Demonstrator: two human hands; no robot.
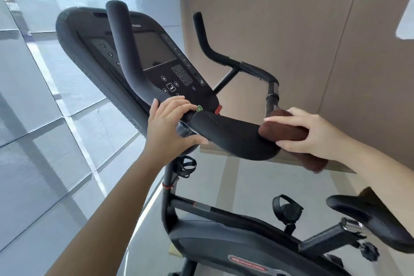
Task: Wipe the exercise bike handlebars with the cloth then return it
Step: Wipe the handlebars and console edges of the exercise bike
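The black exercise bike handlebars [233, 134] cross the middle of the view, with one horn rising at the left [121, 36] and another at the back right [202, 36]. My right hand [307, 132] grips a dark brown cloth [283, 130] wrapped over the right end of the padded bar; a loose end of the cloth hangs below my wrist. My left hand [168, 127] grips the bar at the base of the left horn, just under the console.
The black console [156, 54] with screen and keypad stands behind the bars. Below are the bike frame [224, 210], a bottle cage [187, 166], a pedal [286, 210] and the saddle [369, 219] at lower right. A glass wall runs along the left, a beige wall behind.
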